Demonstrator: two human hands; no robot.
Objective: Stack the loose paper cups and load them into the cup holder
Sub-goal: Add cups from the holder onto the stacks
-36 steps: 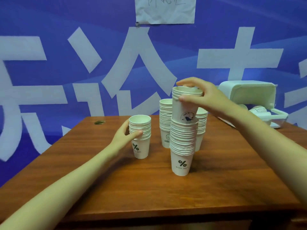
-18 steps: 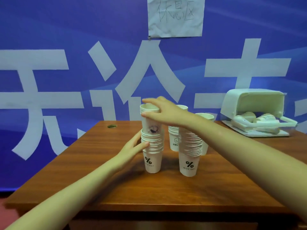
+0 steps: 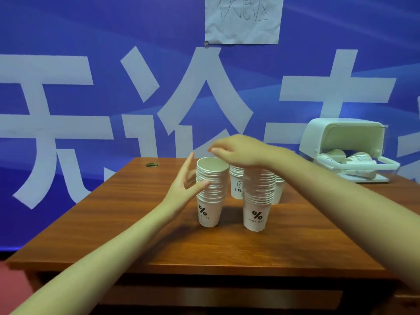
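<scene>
Several stacks of white paper cups stand upright near the middle of the wooden table (image 3: 227, 248). The left stack (image 3: 210, 192) bears a % mark. My left hand (image 3: 185, 186) is beside it with fingers spread, the thumb touching its side. My right hand (image 3: 241, 151) hovers just above the stacks, fingers loosely apart, holding nothing. The right % stack (image 3: 258, 201) stands in front. A stack marked HEL with a smiley (image 3: 237, 184) and another stack (image 3: 278, 189) stand behind, partly hidden. The white cup holder (image 3: 341, 137) lies tipped at the back right with loose cups (image 3: 350, 159) in it.
A blue banner with large white characters fills the wall behind the table. A white paper sheet (image 3: 243, 19) is pinned on it. A round cable hole (image 3: 152, 165) sits at the table's far left. The holder's clear tray (image 3: 386, 163) juts out toward the right edge.
My right hand set a few cups down into the left stack and let go, now lifting above it. My left hand has loosened from the stack's side. The camera has tilted upward.
</scene>
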